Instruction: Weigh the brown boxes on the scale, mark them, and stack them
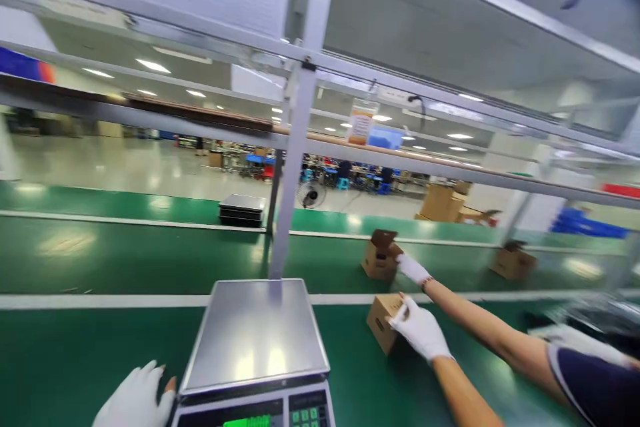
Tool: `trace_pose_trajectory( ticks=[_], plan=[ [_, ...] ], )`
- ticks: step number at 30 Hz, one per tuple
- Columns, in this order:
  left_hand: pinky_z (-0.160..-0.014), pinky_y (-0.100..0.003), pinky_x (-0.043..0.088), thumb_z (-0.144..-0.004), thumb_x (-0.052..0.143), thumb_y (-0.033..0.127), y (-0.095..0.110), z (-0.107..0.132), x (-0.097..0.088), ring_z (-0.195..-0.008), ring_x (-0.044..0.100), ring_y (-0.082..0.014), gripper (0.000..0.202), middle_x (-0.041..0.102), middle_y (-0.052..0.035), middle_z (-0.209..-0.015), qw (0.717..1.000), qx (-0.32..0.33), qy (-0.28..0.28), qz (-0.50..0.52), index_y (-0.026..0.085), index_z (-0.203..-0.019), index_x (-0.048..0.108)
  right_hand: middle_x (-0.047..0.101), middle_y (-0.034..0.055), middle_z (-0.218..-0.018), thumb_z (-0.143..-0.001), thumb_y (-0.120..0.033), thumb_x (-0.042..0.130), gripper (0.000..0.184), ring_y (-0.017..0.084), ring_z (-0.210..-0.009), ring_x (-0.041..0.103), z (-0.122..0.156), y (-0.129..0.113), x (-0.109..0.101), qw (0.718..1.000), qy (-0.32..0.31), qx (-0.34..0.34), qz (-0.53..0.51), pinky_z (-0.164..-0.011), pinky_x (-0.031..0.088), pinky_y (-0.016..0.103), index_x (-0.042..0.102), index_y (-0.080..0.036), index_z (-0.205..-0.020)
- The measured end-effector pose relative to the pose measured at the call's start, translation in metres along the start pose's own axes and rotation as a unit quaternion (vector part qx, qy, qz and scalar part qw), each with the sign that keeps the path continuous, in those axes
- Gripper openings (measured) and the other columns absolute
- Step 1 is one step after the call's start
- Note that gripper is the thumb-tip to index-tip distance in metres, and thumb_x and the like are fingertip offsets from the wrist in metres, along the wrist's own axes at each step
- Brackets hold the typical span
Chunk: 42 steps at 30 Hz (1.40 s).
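Note:
My left hand [134,399], in a white glove with bare fingertips, is at the bottom left beside a weighing scale [260,333]. Its fingers are apart and it holds nothing. The scale has a flat silver plate with nothing on it, and its green display is partly cut off below. To the right of the scale, my right hand [421,330], gloved the same way, grips a small brown cardboard box [383,323], which is tilted. Just beyond, a co-worker's gloved hand [414,270] touches another cardboard box [377,263] with its flap raised.
A metal post [295,167] rises behind the scale and carries shelf rails. Dark-sided, silver-topped flat units [243,210] are stacked on the green belt beyond. Another open box [513,262] stands further right. The co-worker's dark sleeve [595,383] comes in from the right.

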<state>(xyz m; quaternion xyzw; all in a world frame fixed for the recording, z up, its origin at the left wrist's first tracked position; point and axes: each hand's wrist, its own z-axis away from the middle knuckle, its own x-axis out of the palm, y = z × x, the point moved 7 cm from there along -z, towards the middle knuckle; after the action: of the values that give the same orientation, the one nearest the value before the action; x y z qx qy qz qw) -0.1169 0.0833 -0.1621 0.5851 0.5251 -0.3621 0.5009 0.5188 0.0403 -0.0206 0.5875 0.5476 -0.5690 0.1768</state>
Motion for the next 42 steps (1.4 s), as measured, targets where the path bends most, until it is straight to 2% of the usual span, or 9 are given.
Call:
trace_pose_trajectory(
  ticks=[3, 6, 12, 15, 18, 21, 27, 33, 42],
  plan=[
    [-0.109, -0.039, 0.038, -0.085, 0.042, 0.034, 0.011, 0.004, -0.01, -0.127, 0.048, -0.0269, 0.046, 0.057, -0.0118, -0.131, 0.999, -0.01, -0.019, -0.04, 0.012, -0.119, 0.064, 0.07, 0.0119, -0.086, -0.057, -0.05, 0.07, 0.069, 0.037, -0.085, 0.066, -0.024, -0.013, 0.007, 0.995, -0.004, 0.046, -0.086, -0.078, 0.048, 0.045, 0.06, -0.018, -0.117],
    [-0.109, -0.04, 0.038, -0.087, 0.04, 0.033, 0.013, 0.004, -0.018, -0.127, 0.048, -0.0271, 0.045, 0.057, -0.0113, -0.131, 0.999, -0.028, -0.015, -0.022, 0.013, -0.119, 0.064, 0.071, 0.0116, -0.096, -0.05, -0.056, 0.073, 0.072, 0.035, -0.089, 0.066, -0.029, -0.08, 0.0, 0.972, -0.029, -0.009, -0.234, -0.079, 0.051, 0.044, 0.06, -0.021, -0.111],
    [-0.109, -0.041, 0.037, -0.087, 0.043, 0.032, 0.004, 0.007, -0.02, -0.126, 0.048, -0.0277, 0.042, 0.058, -0.0119, -0.129, 0.999, -0.041, 0.022, 0.019, 0.013, -0.117, 0.065, 0.067, 0.0115, -0.107, -0.057, -0.06, 0.074, 0.074, 0.032, -0.093, 0.064, 0.039, -0.253, -0.028, 0.967, -0.041, -0.218, -0.127, -0.083, 0.051, 0.041, 0.063, -0.022, -0.12],
    [-0.108, -0.04, 0.038, -0.087, 0.044, 0.031, 0.003, 0.009, -0.024, -0.124, 0.05, -0.0277, 0.04, 0.06, -0.0122, -0.127, 0.999, -0.038, 0.026, 0.02, 0.013, -0.115, 0.066, 0.067, 0.0111, -0.106, -0.064, -0.058, 0.073, 0.067, 0.03, -0.092, 0.064, 0.072, -0.292, -0.02, 0.946, -0.103, -0.271, -0.143, -0.082, 0.052, 0.04, 0.063, -0.023, -0.12],
    [-0.105, -0.04, 0.041, -0.087, 0.045, 0.03, 0.005, 0.01, -0.034, -0.12, 0.052, -0.028, 0.037, 0.062, -0.0125, -0.123, 0.998, -0.02, 0.048, 0.02, 0.012, -0.111, 0.067, 0.065, 0.0109, -0.117, -0.075, -0.055, 0.067, 0.058, 0.029, -0.103, 0.063, 0.073, -0.278, -0.006, 0.913, -0.123, -0.239, -0.308, -0.087, 0.053, 0.037, 0.06, -0.022, -0.122],
    [-0.103, -0.04, 0.042, -0.088, 0.045, 0.032, 0.006, 0.011, -0.04, -0.119, 0.053, -0.0281, 0.036, 0.063, -0.0134, -0.121, 0.998, -0.006, 0.051, 0.019, 0.012, -0.108, 0.067, 0.067, 0.0127, -0.112, -0.079, -0.058, 0.061, 0.06, 0.027, -0.094, 0.066, 0.06, -0.22, 0.036, 0.903, -0.097, -0.095, -0.407, -0.08, 0.055, 0.037, 0.059, -0.017, -0.123],
    [-0.105, -0.042, 0.04, -0.09, 0.042, 0.036, 0.003, 0.011, -0.036, -0.122, 0.049, -0.0292, 0.041, 0.059, -0.0145, -0.126, 1.0, -0.001, 0.025, 0.017, 0.011, -0.113, 0.064, 0.071, 0.0118, -0.091, -0.076, -0.068, 0.049, 0.058, 0.027, -0.078, 0.066, 0.105, -0.113, 0.131, 0.954, -0.088, 0.062, -0.28, -0.077, 0.051, 0.039, 0.069, -0.017, -0.095],
    [-0.107, -0.044, 0.039, -0.087, 0.042, 0.039, 0.003, 0.011, -0.038, -0.123, 0.049, -0.0309, 0.044, 0.059, -0.0159, -0.127, 0.999, -0.005, 0.021, 0.05, 0.01, -0.111, 0.065, 0.067, 0.0065, -0.069, -0.079, -0.069, 0.048, 0.051, 0.027, -0.071, 0.062, 0.147, -0.095, 0.134, 0.965, -0.042, 0.065, -0.251, -0.07, 0.047, 0.036, 0.061, -0.021, -0.077],
    [-0.099, -0.04, 0.049, -0.086, 0.038, 0.045, 0.011, 0.032, -0.053, -0.109, 0.06, -0.0264, 0.046, 0.066, -0.0121, -0.113, 0.976, -0.075, 0.031, 0.202, 0.012, -0.107, 0.064, 0.067, 0.0081, -0.078, -0.077, -0.063, 0.059, 0.047, 0.018, -0.056, 0.056, 0.112, -0.113, 0.118, 0.91, -0.087, 0.043, -0.403, -0.05, 0.042, 0.026, 0.059, -0.016, -0.083]
  ],
)
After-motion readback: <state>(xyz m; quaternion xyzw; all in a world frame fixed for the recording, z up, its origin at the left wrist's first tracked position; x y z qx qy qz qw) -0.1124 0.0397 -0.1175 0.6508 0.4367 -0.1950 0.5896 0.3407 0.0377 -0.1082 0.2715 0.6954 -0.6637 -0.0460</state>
